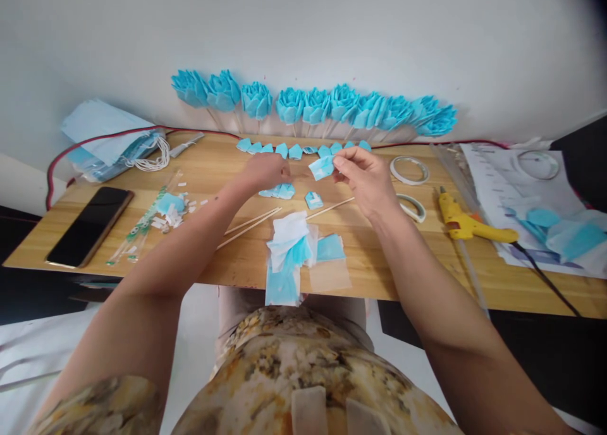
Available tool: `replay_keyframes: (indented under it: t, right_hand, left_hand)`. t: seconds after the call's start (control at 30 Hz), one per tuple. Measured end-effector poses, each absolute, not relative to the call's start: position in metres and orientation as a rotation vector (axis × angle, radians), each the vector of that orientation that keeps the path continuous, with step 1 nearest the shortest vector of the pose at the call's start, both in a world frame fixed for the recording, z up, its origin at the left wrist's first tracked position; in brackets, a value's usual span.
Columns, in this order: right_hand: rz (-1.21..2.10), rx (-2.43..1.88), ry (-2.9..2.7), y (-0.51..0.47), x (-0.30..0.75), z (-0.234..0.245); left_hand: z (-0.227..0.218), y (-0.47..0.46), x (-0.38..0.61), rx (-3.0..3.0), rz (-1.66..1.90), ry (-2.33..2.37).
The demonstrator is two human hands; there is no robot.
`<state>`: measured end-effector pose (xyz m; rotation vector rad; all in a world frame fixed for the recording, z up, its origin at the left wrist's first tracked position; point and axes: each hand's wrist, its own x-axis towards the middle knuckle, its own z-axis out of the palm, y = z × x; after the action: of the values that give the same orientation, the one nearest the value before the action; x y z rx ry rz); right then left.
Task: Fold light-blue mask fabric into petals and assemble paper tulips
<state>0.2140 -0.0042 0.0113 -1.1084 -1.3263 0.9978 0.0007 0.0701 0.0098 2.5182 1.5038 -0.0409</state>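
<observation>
Between the thumb and fingers of my right hand (pixel 364 174) is a small blue fabric piece (pixel 321 167) with a white strip on it. My left hand (pixel 268 169) is curled, knuckles up, over the table to the left; whatever its fingers hold is hidden. Beyond both hands runs a row of folded blue petals (pixel 294 151). Just below my left hand lies a cluster of overlapping petals (pixel 279 191). A single blue petal (pixel 313 200) with a white strip rests between my forearms. Nearer me are cut blue and white fabric pieces (pixel 290 245), some overhanging the table edge.
Blue fabric flowers (pixel 290 104) on sticks lean along the wall. Thin wooden sticks (pixel 251 226) lie mid-table. At left are a phone (pixel 90 226), white scraps (pixel 173 219) and bagged blue sheets (pixel 107 134). Tape rolls (pixel 409 169) and a corded yellow glue gun (pixel 467 225) occupy the right.
</observation>
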Motion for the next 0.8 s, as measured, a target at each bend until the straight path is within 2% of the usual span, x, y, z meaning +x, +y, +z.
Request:
replay_keyframes:
  t: [0.27, 0.4, 0.57, 0.8]
  right_hand:
    - [1.151, -1.094, -1.307, -0.008, 0.208, 0.011]
    - [1.250, -1.083, -1.367, -0.012, 0.208, 0.012]
    - [1.235, -1.120, -1.502, -0.017, 0.206, 0.014]
    - [1.161, -1.188, -1.610, -0.020, 0.203, 0.009]
  left_hand:
    - [0.004, 0.070, -0.006, 2.496, 0.018, 1.366]
    - [0.019, 0.062, -0.015, 2.388, 0.289, 1.331]
    - [0.034, 0.046, -0.022, 2.205, 0.604, 1.067]
    - [0.035, 0.032, -0.015, 2.149, 0.612, 0.980]
